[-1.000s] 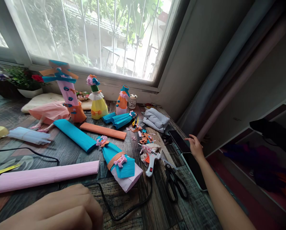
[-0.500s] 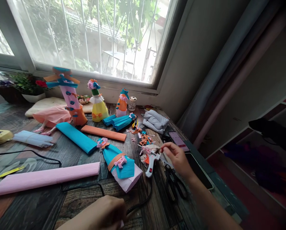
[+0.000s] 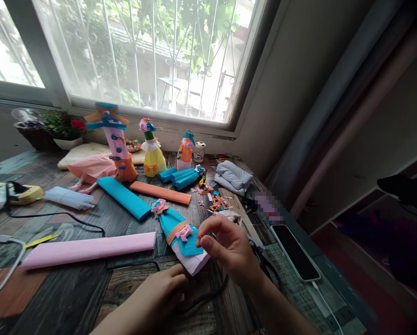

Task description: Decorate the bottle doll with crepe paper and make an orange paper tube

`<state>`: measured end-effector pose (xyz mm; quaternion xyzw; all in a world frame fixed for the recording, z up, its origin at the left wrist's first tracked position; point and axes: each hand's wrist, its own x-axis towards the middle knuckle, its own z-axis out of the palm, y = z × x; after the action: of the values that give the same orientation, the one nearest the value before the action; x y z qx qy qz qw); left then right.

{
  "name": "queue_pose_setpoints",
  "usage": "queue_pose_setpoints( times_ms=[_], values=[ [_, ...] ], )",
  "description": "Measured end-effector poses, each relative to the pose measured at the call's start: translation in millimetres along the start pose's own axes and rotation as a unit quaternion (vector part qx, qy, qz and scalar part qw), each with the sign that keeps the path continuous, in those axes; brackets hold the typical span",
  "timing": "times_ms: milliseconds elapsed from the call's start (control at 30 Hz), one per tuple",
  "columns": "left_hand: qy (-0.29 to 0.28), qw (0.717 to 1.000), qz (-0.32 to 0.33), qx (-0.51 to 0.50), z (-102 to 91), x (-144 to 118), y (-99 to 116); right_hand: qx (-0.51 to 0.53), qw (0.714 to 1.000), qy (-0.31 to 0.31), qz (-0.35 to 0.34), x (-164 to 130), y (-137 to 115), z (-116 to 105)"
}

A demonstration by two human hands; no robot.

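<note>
My left hand (image 3: 168,288) is closed low in the middle, knuckles up, beside the lower end of a wrapped bottle-like piece; what its fingers hold, if anything, is hidden. That piece is a blue and pink crepe-paper wrap (image 3: 173,228) lying on its side, with an orange band and pink bows. Over its lower right end hovers my right hand (image 3: 231,249), thumb and forefinger pinched together; anything between them is too small to make out. Behind the right hand, black-handled scissors (image 3: 276,274) lie partly covered, and the glue gun is hidden.
Pink (image 3: 90,249), blue (image 3: 124,197) and orange crepe rolls (image 3: 161,192) lie to the left. Decorated figures (image 3: 155,160) stand by the window. Paper scraps (image 3: 219,202), a folded grey cloth (image 3: 232,177) and a phone on a cable (image 3: 295,251) are at right. A black cord (image 3: 208,296) crosses the front.
My right hand has come left and nearer, from beside the glue gun to over the wrapped piece. My left hand has moved slightly up. The view has shifted, and everything appears further right.
</note>
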<state>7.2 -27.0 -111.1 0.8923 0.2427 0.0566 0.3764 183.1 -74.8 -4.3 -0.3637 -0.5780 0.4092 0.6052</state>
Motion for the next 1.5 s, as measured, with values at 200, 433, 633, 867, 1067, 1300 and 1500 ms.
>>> queue_pose_setpoints(
  times_ms=[200, 433, 633, 867, 1067, 1300, 1500],
  values=[
    [0.244, 0.959, 0.123, -0.075, -45.4, -15.0, 49.2, 0.03, 0.999, 0.011, -0.031, 4.3, -6.5, 11.9],
    [0.368, 0.905, 0.196, -0.079, -84.8, -36.4, 97.0, 0.057, 0.997, -0.023, -0.047, 4.4, -12.4, 18.6],
    [0.334, 0.91, 0.23, -0.083, -88.7, -32.8, 100.2, 0.06, 0.997, -0.03, -0.039, 2.7, -12.3, 17.2],
    [0.325, 0.916, 0.223, -0.076, -90.7, -30.8, 106.2, 0.051, 0.997, -0.035, -0.039, 2.7, -13.2, 14.2],
    [0.333, 0.919, 0.207, -0.038, -94.7, -31.1, 111.1, 0.02, 0.999, -0.027, -0.037, 2.0, -14.0, 10.0],
    [0.336, 0.919, 0.208, 0.0, -96.7, -28.3, 114.2, 0.019, 0.999, -0.033, -0.032, 0.4, -13.9, 8.5],
    [0.344, 0.915, 0.208, 0.031, -94.8, -23.4, 113.3, 0.005, 0.999, -0.018, -0.028, 0.3, -14.6, 5.5]
  ],
)
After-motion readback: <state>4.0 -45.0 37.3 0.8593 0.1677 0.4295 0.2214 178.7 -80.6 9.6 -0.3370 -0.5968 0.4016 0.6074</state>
